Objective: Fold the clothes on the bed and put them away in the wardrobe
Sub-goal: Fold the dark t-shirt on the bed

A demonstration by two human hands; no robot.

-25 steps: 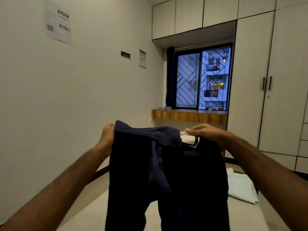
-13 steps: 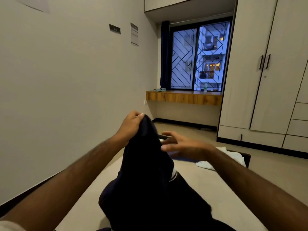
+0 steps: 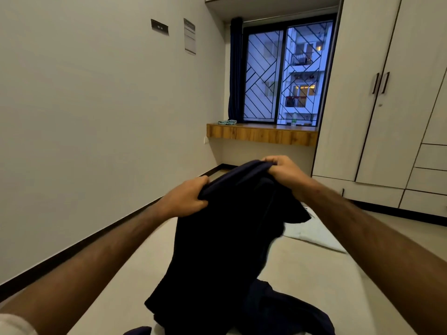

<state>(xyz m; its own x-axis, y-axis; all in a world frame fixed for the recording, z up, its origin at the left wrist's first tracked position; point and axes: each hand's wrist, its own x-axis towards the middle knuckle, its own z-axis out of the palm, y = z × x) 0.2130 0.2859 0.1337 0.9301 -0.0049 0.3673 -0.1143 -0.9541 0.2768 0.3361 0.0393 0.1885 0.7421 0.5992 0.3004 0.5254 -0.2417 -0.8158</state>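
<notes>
A dark navy garment (image 3: 225, 250) hangs in front of me over the beige bed (image 3: 302, 281), its lower part pooled on the mattress. My left hand (image 3: 186, 198) grips the garment's top edge at the left. My right hand (image 3: 283, 170) grips the same edge further right and a little higher. A white folded cloth (image 3: 312, 232) lies on the bed beyond the garment, partly hidden by it. The wardrobe (image 3: 387, 97) stands at the right with its doors closed.
A plain wall (image 3: 96, 117) runs along the bed's left side. A wooden ledge (image 3: 261, 134) under the barred window (image 3: 280, 76) holds a small teal cloth (image 3: 227, 122) and a bottle (image 3: 294, 122). Bare floor lies between bed and wardrobe.
My right hand, which had let go and hovered open half a second ago, now grips the garment's top edge again. Both hands have lifted and spread the edge. The view has tilted down.
</notes>
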